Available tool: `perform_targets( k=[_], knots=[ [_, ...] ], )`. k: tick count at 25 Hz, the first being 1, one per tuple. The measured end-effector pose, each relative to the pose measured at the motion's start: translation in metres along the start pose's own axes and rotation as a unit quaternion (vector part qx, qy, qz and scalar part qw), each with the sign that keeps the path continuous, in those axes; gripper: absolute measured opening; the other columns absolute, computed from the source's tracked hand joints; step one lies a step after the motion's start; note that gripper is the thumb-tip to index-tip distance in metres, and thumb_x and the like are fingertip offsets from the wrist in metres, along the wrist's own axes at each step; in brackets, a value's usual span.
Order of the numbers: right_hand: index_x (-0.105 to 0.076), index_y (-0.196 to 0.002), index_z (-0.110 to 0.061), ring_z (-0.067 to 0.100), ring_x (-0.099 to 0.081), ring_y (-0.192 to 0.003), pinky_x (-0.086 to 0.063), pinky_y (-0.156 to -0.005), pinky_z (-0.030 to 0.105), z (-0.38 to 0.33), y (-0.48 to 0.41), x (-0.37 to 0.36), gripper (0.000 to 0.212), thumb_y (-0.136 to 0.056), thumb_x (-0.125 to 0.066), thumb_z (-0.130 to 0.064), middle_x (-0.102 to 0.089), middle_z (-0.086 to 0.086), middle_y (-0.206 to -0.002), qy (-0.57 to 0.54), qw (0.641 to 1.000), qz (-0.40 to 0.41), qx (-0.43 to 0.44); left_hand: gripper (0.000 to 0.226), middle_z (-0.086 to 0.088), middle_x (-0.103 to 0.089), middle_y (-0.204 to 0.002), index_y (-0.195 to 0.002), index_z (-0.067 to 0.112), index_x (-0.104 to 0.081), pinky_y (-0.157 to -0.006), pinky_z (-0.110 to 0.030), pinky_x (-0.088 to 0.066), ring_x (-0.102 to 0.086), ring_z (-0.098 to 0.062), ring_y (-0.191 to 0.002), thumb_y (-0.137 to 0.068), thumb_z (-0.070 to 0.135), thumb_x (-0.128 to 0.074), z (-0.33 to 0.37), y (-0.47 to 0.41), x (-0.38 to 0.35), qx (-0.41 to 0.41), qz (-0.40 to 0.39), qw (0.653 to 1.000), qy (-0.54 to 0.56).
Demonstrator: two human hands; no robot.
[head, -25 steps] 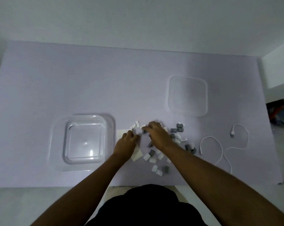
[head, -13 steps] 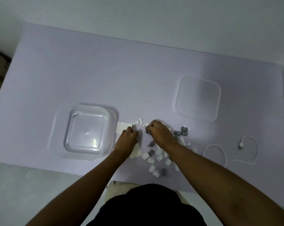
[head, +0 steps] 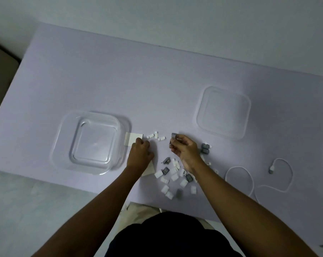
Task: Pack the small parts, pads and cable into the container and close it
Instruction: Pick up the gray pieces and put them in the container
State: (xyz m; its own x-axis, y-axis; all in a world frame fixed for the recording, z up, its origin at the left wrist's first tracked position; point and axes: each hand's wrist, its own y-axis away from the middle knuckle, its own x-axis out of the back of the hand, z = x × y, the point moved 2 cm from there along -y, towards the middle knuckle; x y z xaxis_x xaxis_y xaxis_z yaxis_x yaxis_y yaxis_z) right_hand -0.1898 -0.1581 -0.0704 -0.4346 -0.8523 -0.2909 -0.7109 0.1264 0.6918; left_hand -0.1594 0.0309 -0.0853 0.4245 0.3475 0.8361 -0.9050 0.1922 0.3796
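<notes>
head view: grey part [head: 174, 135] sits pinched at right grip's [head: 184, 151] far end.

Legible text, numbers, brands, signs: none. Surfaces checked: the container [head: 91, 141] and the lid [head: 223, 112] are clear plastic, no print resolved. The pad [head: 133, 138] shows a plain white face. The grey part [head: 174, 135] in the right hand [head: 184, 151] is too small and blurred to read any marking. Same for the plug of the cable [head: 271, 170].
</notes>
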Motion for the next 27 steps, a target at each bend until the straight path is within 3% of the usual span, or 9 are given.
perform_targets(
  k=[6,12,14,17,18,20,23,24,27],
  knots=[
    [-0.068,-0.099,-0.009,0.025,-0.069,-0.074,-0.056,-0.063,0.027,0.009,0.02,0.011,0.012,-0.088,-0.065,-0.005,-0.068,0.009,-0.085,-0.161,0.981,-0.048,-0.097,0.011,-0.016,-0.058,-0.097,-0.093,0.001,-0.066,-0.065,-0.028,-0.043,-0.061,-0.031,-0.08,-0.091,0.009,-0.059,0.01,0.005,-0.007,-0.006,0.023,1.0,0.018],
    [-0.069,-0.098,-0.008,0.028,-0.066,-0.077,-0.056,-0.068,0.029,0.018,0.028,0.014,0.016,-0.083,-0.063,-0.01,-0.064,0.011,-0.09,-0.212,0.971,-0.053,-0.095,0.014,-0.007,-0.061,-0.091,-0.098,0.008,-0.069,-0.068,-0.028,-0.049,-0.059,-0.02,-0.075,-0.088,0.011,-0.061,0.001,0.006,0.005,0.032,0.006,0.978,0.208],
    [-0.067,-0.096,-0.006,0.028,-0.063,-0.077,-0.052,-0.072,0.032,0.018,0.031,0.009,0.019,-0.082,-0.053,-0.009,-0.059,0.013,-0.089,-0.225,0.967,-0.07,-0.092,0.019,-0.01,-0.059,-0.083,-0.089,0.009,-0.068,-0.059,-0.029,-0.049,-0.055,-0.022,-0.065,-0.088,0.008,-0.048,-0.003,0.009,0.016,0.154,-0.054,0.89,0.426],
    [-0.063,-0.095,-0.005,0.029,-0.059,-0.078,-0.049,-0.072,0.035,0.016,0.036,-0.001,0.026,-0.079,-0.044,-0.014,-0.059,0.015,-0.09,-0.246,0.963,-0.089,-0.065,0.027,-0.015,-0.052,-0.076,-0.074,0.003,-0.061,-0.057,-0.028,-0.04,-0.043,-0.023,-0.055,-0.083,0.012,-0.037,-0.008,0.018,0.032,0.245,-0.192,0.661,0.682],
    [-0.062,-0.093,-0.005,0.029,-0.059,-0.078,-0.048,-0.071,0.036,0.015,0.038,-0.004,0.026,-0.081,-0.043,-0.017,-0.06,0.015,-0.089,-0.249,0.964,-0.079,-0.054,0.03,-0.014,-0.051,-0.072,-0.07,0.004,-0.057,-0.057,-0.028,-0.036,-0.042,-0.022,-0.054,-0.085,0.019,-0.037,-0.008,0.019,0.036,0.253,-0.218,0.645,0.688],
    [-0.061,-0.081,-0.007,0.027,-0.059,-0.073,-0.048,-0.067,0.035,0.014,0.045,-0.006,0.024,-0.088,-0.049,-0.026,-0.059,0.012,-0.081,-0.233,0.971,-0.023,-0.042,0.035,-0.008,-0.047,-0.058,-0.063,0.01,-0.048,-0.052,-0.027,-0.029,-0.041,-0.021,-0.048,-0.089,0.032,-0.043,-0.007,0.02,0.039,0.253,-0.231,0.7,0.626],
    [-0.048,-0.057,-0.016,0.018,-0.051,-0.054,-0.042,-0.054,0.03,0.022,0.052,0.001,0.044,-0.094,-0.061,-0.034,-0.048,0.003,-0.057,-0.118,0.986,0.111,-0.038,0.035,0.001,-0.043,-0.053,-0.062,0.013,-0.049,-0.052,-0.026,-0.033,-0.04,-0.015,-0.049,-0.09,0.031,-0.059,-0.008,0.015,0.038,0.149,-0.148,0.936,0.284],
    [-0.045,-0.054,-0.017,0.017,-0.046,-0.05,-0.038,-0.051,0.028,0.026,0.054,0.006,0.048,-0.095,-0.063,-0.036,-0.045,0.003,-0.053,-0.06,0.987,0.146,-0.03,0.034,0.003,-0.048,-0.056,-0.065,0.012,-0.053,-0.055,-0.026,-0.036,-0.045,-0.013,-0.052,-0.09,0.035,-0.062,-0.007,0.014,0.034,0.09,-0.123,0.975,0.164],
    [-0.055,-0.06,-0.013,0.016,-0.043,-0.046,-0.034,-0.045,0.025,0.039,0.059,0.015,0.045,-0.097,-0.061,-0.038,-0.046,0.004,-0.052,0.046,0.983,0.177,0.005,0.047,-0.006,-0.065,-0.086,-0.098,0.006,-0.061,-0.068,-0.029,-0.046,-0.063,-0.022,-0.082,-0.084,0.05,-0.067,-0.003,0.017,0.016,0.036,-0.118,0.992,0.036]
  ],
)
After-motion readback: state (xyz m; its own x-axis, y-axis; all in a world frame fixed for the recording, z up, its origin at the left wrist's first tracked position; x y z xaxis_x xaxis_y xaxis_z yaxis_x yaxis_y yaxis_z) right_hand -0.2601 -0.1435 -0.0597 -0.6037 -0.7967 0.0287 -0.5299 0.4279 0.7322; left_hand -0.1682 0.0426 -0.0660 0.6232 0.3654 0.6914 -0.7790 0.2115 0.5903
